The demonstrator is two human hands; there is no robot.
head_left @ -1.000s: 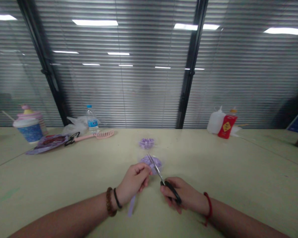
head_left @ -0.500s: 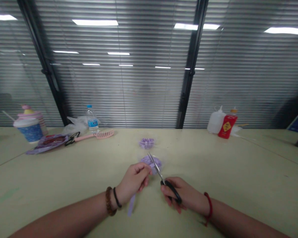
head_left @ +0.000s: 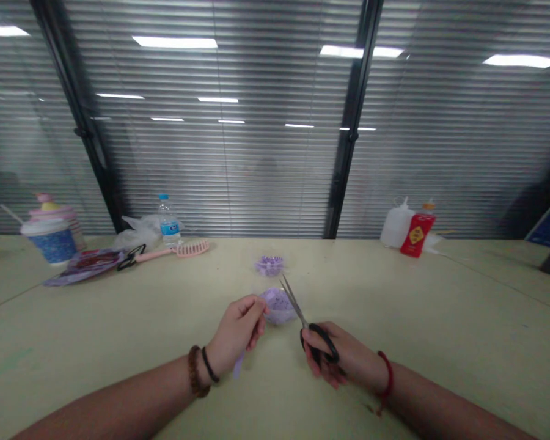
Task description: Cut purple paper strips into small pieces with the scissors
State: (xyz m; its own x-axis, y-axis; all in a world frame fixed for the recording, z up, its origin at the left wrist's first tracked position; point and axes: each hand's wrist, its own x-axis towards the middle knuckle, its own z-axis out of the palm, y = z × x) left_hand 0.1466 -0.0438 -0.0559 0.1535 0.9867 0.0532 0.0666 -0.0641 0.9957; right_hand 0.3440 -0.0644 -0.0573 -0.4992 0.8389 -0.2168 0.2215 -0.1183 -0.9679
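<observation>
My left hand [head_left: 235, 335] is closed in a pinch on a thin lilac ribbon strip [head_left: 239, 364] that hangs down below the fingers. My right hand [head_left: 337, 362] grips a pair of black-handled scissors [head_left: 309, 327], blades pointing up and left, their tips apart from the ribbon. Just beyond both hands sits a small clear dish of purple pieces [head_left: 278, 304]. A second purple dish [head_left: 269, 264] lies farther back on the table.
On the pale table [head_left: 119, 324], back left: a pink comb [head_left: 183, 250], a water bottle [head_left: 168, 220], a plastic bag, a purple packet [head_left: 85, 264] and a blue cup [head_left: 50, 239]. Back right stand a white bottle [head_left: 396, 223] and a red bottle [head_left: 415, 232]. Blinds behind glass close the far side.
Both hands have drawn apart: the left slid slightly left with the ribbon, the right moved right with the scissors, whose blades no longer cross the ribbon.
</observation>
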